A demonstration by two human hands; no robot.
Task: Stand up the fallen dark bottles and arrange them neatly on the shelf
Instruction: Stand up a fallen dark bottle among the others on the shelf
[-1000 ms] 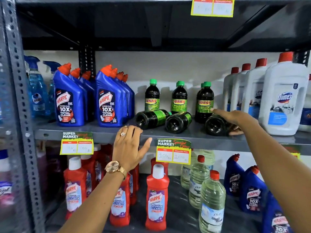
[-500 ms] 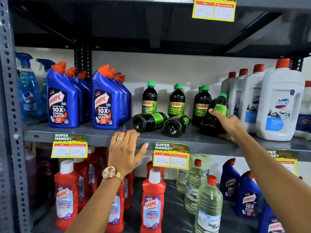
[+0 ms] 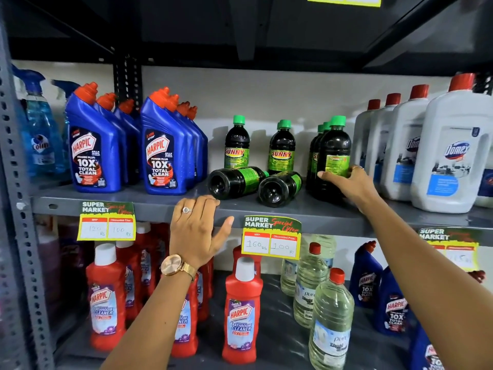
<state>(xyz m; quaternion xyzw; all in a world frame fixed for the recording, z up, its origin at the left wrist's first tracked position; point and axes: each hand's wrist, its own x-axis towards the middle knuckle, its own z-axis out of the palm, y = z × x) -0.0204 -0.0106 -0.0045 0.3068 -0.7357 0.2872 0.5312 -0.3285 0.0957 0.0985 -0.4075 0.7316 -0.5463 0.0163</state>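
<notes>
Dark bottles with green caps and Sunny labels stand on the grey metal shelf [image 3: 149,206]. My right hand [image 3: 349,184] grips one upright dark bottle [image 3: 334,150] at its lower half, in front of other upright ones on the right. Two more upright dark bottles [image 3: 237,145] [image 3: 281,150] stand at the back. Two fallen dark bottles [image 3: 234,181] [image 3: 278,188] lie on their sides, bottoms toward me. My left hand [image 3: 196,231] rests flat on the shelf's front edge, fingers apart, just below the left fallen bottle.
Blue Harpic bottles [image 3: 92,148] stand to the left, white Domex jugs [image 3: 450,158] to the right. Yellow price tags [image 3: 270,237] hang on the shelf edge. Red Harpic bottles [image 3: 241,313] and clear bottles [image 3: 330,324] fill the lower shelf. A perforated upright post [image 3: 18,182] is at the left.
My right hand has tipped the rightmost fallen bottle from lying on its side to standing upright. My left hand has stayed on the shelf edge.
</notes>
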